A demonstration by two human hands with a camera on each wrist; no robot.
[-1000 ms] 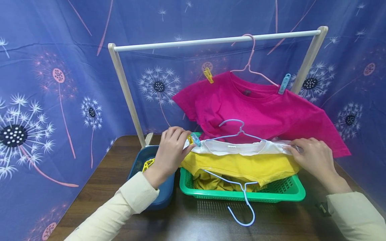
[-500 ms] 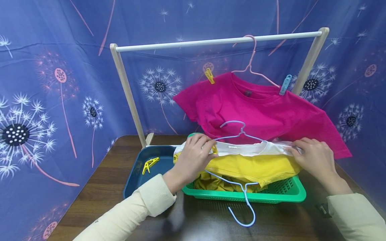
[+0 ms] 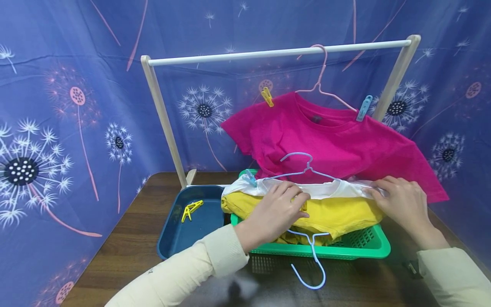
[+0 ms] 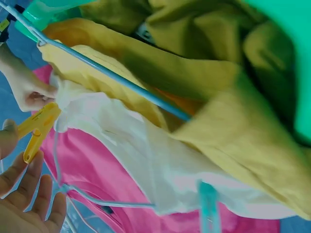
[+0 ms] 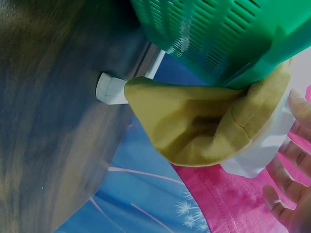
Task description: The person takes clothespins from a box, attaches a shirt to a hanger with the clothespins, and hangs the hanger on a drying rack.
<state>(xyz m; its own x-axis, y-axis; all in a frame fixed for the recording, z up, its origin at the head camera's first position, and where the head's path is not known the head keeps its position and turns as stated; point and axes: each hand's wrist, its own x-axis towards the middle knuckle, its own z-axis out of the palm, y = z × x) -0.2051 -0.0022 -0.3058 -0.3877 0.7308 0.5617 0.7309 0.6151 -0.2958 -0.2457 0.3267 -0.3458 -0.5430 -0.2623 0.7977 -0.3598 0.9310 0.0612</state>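
Note:
My left hand (image 3: 274,215) pinches a yellow clothespin (image 4: 43,127) between thumb and fingers, in front of a white shirt (image 3: 322,190). In the left wrist view the clothespin's tip is right at the shirt's shoulder. My right hand (image 3: 402,204) pinches that shoulder. A purple-blue hanger (image 3: 308,164) has its arms inside the white neckline. A light blue clothespin (image 4: 209,206) clips the other shoulder. Below lies a yellow garment (image 3: 345,209), with a second blue hanger (image 3: 315,256) sticking out of it toward me. A green basket (image 3: 377,245) stands underneath.
A dark blue tray (image 3: 168,230) at left holds a yellow clothespin (image 3: 191,209). Behind, a rack with a white bar (image 3: 238,56) carries a magenta T-shirt (image 3: 326,136) on a pink hanger (image 3: 320,70), clipped at both shoulders. Wooden tabletop (image 3: 126,247) extends underneath.
My left hand has moved right from the shirt's left shoulder, carrying the yellow clothespin and leaving the light blue one clipped there. My right hand stays at the right shoulder.

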